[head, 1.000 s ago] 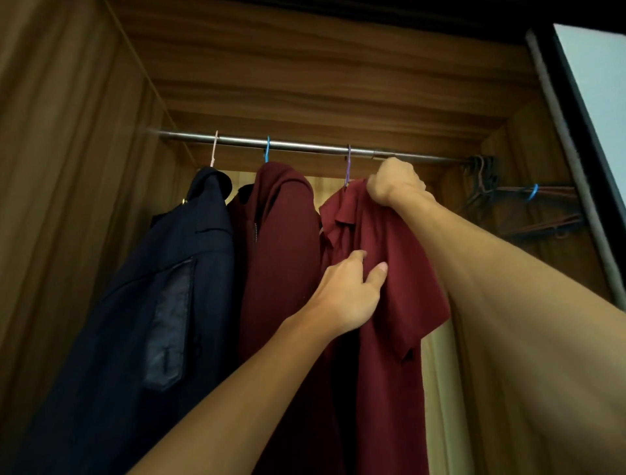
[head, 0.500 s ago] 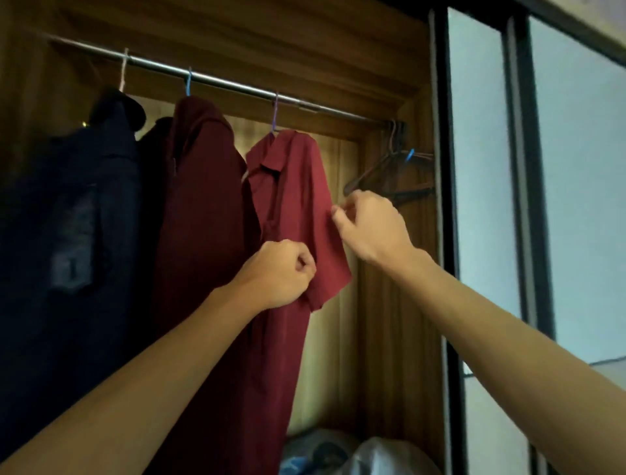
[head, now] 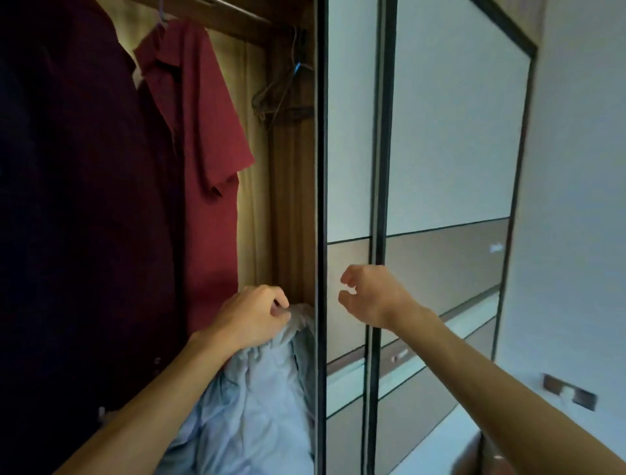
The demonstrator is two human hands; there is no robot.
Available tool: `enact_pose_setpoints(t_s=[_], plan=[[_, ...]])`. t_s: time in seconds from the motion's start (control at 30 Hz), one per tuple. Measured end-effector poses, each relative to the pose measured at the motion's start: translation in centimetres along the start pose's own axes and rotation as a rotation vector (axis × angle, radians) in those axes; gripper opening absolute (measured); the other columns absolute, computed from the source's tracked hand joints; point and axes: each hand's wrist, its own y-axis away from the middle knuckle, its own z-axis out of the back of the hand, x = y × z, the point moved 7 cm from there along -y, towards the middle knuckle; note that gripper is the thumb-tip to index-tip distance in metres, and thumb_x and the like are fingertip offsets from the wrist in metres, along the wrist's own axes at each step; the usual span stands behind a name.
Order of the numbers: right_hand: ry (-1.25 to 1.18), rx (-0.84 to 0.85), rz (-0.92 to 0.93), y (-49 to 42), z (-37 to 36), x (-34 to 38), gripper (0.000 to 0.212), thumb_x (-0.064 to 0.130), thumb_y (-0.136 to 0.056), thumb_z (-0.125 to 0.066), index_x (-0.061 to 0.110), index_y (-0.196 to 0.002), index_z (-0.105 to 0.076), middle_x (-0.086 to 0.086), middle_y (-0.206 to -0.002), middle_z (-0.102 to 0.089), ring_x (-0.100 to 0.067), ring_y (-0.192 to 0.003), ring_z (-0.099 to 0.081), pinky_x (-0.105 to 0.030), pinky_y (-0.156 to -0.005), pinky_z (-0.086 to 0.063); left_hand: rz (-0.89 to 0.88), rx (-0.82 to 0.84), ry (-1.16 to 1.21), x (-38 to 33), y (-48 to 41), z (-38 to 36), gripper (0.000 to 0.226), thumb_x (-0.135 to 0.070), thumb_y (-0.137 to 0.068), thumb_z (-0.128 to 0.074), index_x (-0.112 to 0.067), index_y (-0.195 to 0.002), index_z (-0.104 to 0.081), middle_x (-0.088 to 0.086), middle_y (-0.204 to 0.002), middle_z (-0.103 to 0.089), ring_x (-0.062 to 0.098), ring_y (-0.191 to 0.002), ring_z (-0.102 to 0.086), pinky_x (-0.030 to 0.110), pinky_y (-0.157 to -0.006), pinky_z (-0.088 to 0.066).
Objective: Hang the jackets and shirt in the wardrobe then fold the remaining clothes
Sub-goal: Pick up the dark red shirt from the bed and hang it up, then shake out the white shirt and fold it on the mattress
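Hanging part looks done, judging by the wardrobe. The shirt (head: 200,135), red with short sleeves, hangs on a hanger (head: 162,18) at 11 o'clock, with the hook going up toward the rail (head: 223,4) at 12. A maroon jacket (head: 101,169) hangs just beside it on its 9 o'clock side, touching it. A darker garment (head: 17,169) sits at the far 9 o'clock edge, likely the second jacket, but it is too dark to be sure. Neither hand is on the shirt.

Left hand (head: 252,317) is low, at about 6 o'clock, with the fingers curled. It overlaps the top of a pale blue cloth (head: 257,400) bunched in the wardrobe bottom at 6. The frame is blurred, so I can't tell whether the hand pinches the cloth or only passes in front of it.

Right hand (head: 369,295) is at about 4 o'clock of centre, in front of the sliding door (head: 352,135). The fingers are loosely curled, thumb and forefinger are apart, and it holds nothing. It is near the door frame, and contact with it is not clear.

Spare hangers (head: 281,91) are bunched at the rail's 3 o'clock end, apart from the shirt.

Left to do is the folding, all of it as far as this view shows. No folded pile is in view. The pale cloth may be one of the remaining clothes or just stored bedding, can't tell. My guess is that the next step is to find the rest of the clothes outside the wardrobe and start folding.
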Motion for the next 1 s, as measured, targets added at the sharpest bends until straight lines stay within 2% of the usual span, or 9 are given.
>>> enact_pose_setpoints(t_s=[0.13,0.27,0.37,0.53,0.63,0.7,0.77,0.87,1.0], plan=[[0.030,0.009,-0.114,6.7,-1.0,-2.6,0.036,0.030,-0.095,-0.055,0.015,-0.127,-0.060,-0.005,-0.126,-0.064,-0.023,-0.109,-0.061,-0.037,-0.094,-0.052,-0.086,0.045,0.034,-2.1,2.7,-3.0,0.020,-0.032,-0.088,-0.066,-0.025,-0.105,-0.071,-0.008,-0.099,-0.075,0.013,-0.094,-0.069,0.031,-0.085,-0.054],[0.047,-0.009,-0.229,13.6,-1.3,-3.3,0.034,0.028,-0.095,-0.055,0.013,-0.125,-0.062,-0.006,-0.122,-0.066,-0.025,-0.107,-0.063,-0.039,-0.092,-0.054,-0.200,0.153,0.029,-3.8,5.6,-6.3,0.021,-0.039,-0.087,-0.066,-0.028,-0.105,-0.069,-0.010,-0.093,-0.073,0.013,-0.091,-0.068,0.036,-0.084,-0.055],[0.047,-0.033,-0.307,19.0,-1.1,-2.9,0.037,0.025,-0.096,-0.055,0.013,-0.130,-0.060,-0.004,-0.128,-0.064,-0.021,-0.113,-0.061,-0.033,-0.096,-0.051,-0.289,0.229,0.039,-5.7,8.2,-8.2,0.020,-0.039,-0.088,-0.064,-0.029,-0.106,-0.067,-0.013,-0.089,-0.068,0.014,-0.093,-0.064,0.031,-0.082,-0.052],[0.039,-0.016,-0.454,28.6,-0.7,-2.6,0.039,0.028,-0.096,-0.057,0.017,-0.133,-0.059,0.000,-0.134,-0.060,-0.020,-0.119,-0.058,-0.033,-0.101,-0.049,-0.447,0.405,0.091,-10.1,14.4,-11.8,0.026,-0.044,-0.088,-0.063,-0.031,-0.110,-0.066,-0.016,-0.092,-0.066,0.008,-0.087,-0.065,0.033,-0.082,-0.055],[0.040,-0.020,-0.539,34.1,-0.6,-2.9,0.031,0.028,-0.095,-0.057,0.021,-0.125,-0.063,0.003,-0.127,-0.063,-0.017,-0.110,-0.062,-0.035,-0.093,-0.055,-0.550,0.489,0.146,-13.8,18.9,-13.3,0.023,-0.043,-0.091,-0.062,-0.031,-0.111,-0.064,-0.013,-0.098,-0.067,0.008,-0.089,-0.065,0.029,-0.080,-0.054],[0.055,-0.018,-0.609,38.0,-0.2,-3.2,0.027,0.024,-0.095,-0.055,0.019,-0.120,-0.065,0.002,-0.123,-0.065,-0.017,-0.106,-0.062,-0.028,-0.087,-0.054,-0.624,0.532,0.174,-16.2,22.0,-14.3,0.023,-0.042,-0.092,-0.061,-0.027,-0.109,-0.065,-0.010,-0.098,-0.068,0.010,-0.086,-0.065,0.029,-0.076,-0.054],[0.052,-0.014,-0.692,42.2,0.4,-3.5,0.032,0.027,-0.095,-0.056,0.020,-0.126,-0.062,0.005,-0.127,-0.063,-0.017,-0.109,-0.061,-0.021,-0.083,-0.050,-0.684,0.567,0.172,-18.3,24.8,-15.4,0.022,-0.042,-0.094,-0.061,-0.027,-0.109,-0.063,-0.012,-0.097,-0.067,0.009,-0.085,-0.064,0.024,-0.069,-0.048],[0.067,0.005,-0.807,49.7,1.5,-3.5,0.039,0.031,-0.096,-0.057,0.021,-0.134,-0.058,0.004,-0.133,-0.059,-0.018,-0.114,-0.060,-0.031,-0.094,-0.054,-0.783,0.629,0.147,-21.6,29.4,-17.0,0.026,-0.043,-0.096,-0.059,-0.029,-0.117,-0.062,-0.013,-0.099,-0.064,0.006,-0.085,-0.061,0.017,-0.064,-0.041],[0.130,-0.007,-0.963,61.0,4.0,-3.1,0.042,0.028,-0.096,-0.058,0.017,-0.137,-0.056,-0.001,-0.138,-0.057,-0.019,-0.125,-0.055,-0.030,-0.103,-0.047,-0.923,0.718,0.129,-27.2,37.2,-18.7,0.029,-0.041,-0.096,-0.060,-0.027,-0.122,-0.062,-0.009,-0.110,-0.068,0.007,-0.093,-0.062,0.022,-0.080,-0.052]])
